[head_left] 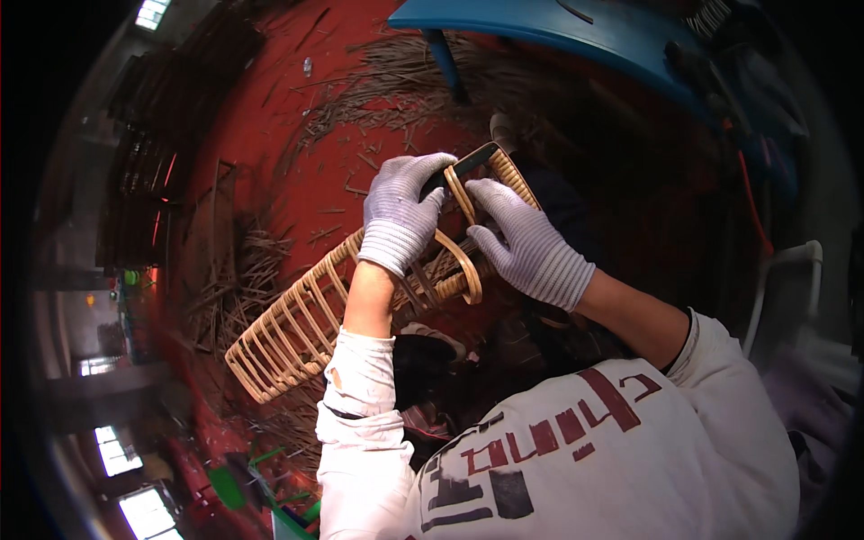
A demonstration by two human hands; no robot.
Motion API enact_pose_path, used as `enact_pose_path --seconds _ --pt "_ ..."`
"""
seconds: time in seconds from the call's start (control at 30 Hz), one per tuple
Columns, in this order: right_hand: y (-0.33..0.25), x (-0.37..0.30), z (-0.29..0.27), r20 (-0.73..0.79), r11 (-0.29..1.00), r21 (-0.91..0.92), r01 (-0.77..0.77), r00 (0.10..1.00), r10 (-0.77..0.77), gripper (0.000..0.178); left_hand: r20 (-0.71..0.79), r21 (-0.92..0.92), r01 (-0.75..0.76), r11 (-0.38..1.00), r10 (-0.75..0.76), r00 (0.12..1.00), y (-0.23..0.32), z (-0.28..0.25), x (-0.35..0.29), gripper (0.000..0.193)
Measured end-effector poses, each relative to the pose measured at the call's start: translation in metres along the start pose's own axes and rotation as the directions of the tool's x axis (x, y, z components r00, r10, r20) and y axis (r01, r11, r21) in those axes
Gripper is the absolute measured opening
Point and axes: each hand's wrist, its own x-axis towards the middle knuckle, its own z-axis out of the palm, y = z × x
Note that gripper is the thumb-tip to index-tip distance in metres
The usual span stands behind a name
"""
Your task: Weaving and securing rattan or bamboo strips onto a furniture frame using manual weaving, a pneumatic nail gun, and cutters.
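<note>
A long, narrow frame wrapped in tan rattan-like strip (292,333) lies slantwise before me, its far end raised between my hands. My left hand (400,202), in a pale knitted glove, is closed round the dark bare bar (474,160) at that end. In a matching glove, my right hand (531,243) pinches a tan strip (460,192) that passes over the frame, thumb and fingers drawn together. Closely wound strip (513,177) covers the edge beyond my right fingertips. Below the hands, a loop of strip (466,267) curves out from the frame.
Loose strip scraps (396,81) litter the red floor (270,117). At the upper right stands a blue table (540,20), with dark items on its right part. Dark stacked pieces (153,153) are along the left, and a white tubular rail (792,256) is at the right.
</note>
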Motion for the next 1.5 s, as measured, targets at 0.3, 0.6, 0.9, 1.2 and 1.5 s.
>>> enact_pose_path --seconds 0.3,0.6,0.9,1.2,1.5 --pt "-0.002 -0.001 0.009 -0.045 0.995 -0.104 -0.006 0.999 0.002 0.053 0.033 -0.043 -0.013 0.999 0.015 0.999 0.000 -0.002 0.009 0.044" --pt "0.005 0.015 0.022 -0.189 0.988 -0.022 -0.150 0.971 0.143 0.035 0.138 0.010 -0.161 0.987 0.158 0.978 -0.005 -0.005 0.021 0.050" --pt "0.003 0.039 0.013 0.180 0.917 -0.010 -0.398 0.902 0.393 0.027 0.122 -0.032 -0.176 0.984 0.179 0.976 -0.009 -0.004 0.021 0.046" --pt "-0.020 0.008 0.000 0.012 0.861 -0.501 0.087 0.996 -0.093 0.009 -0.079 -0.017 -0.364 0.931 0.362 0.929 -0.015 -0.002 0.011 0.038" --pt "-0.014 -0.011 -0.034 0.109 0.976 -0.131 -0.175 0.976 0.190 0.031 -0.021 -0.240 -0.221 0.945 0.222 0.975 -0.023 0.005 0.012 0.028"
